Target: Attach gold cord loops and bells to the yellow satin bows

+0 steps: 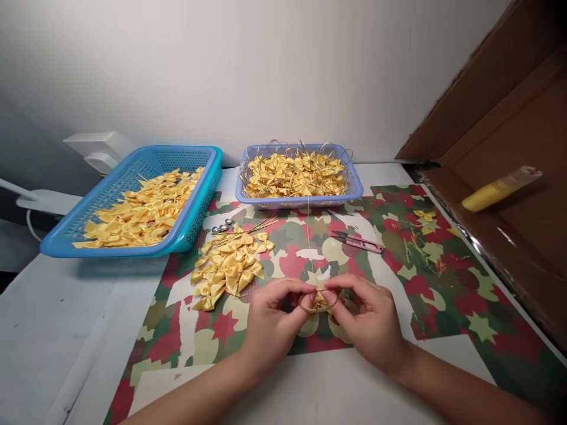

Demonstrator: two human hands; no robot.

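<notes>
Thumb and forefinger of my left hand (277, 310) pinch one side of a thin gold cord loop (305, 309). My right hand (370, 319) pinches the loop's other side, close to the left fingertips. Between the hands shows a small yellow satin bow (319, 301), partly covered by the fingers. A fine thread (309, 242) runs from the fingertips up toward the basket at the back. Left of my hands lies a pile of yellow bows (230, 265), with gold cord lengths (248, 229) and several silver bells (222, 226) behind it.
A blue basket (110, 252) of yellow bows stands at the left. Another basket (299, 200), at the back, holds bows with gold loops. Pink thread snips (358, 242) lie right of the thread. Thread scraps (423, 251), a loose bow (425, 215) and a cardboard wall (500, 130) are at the right.
</notes>
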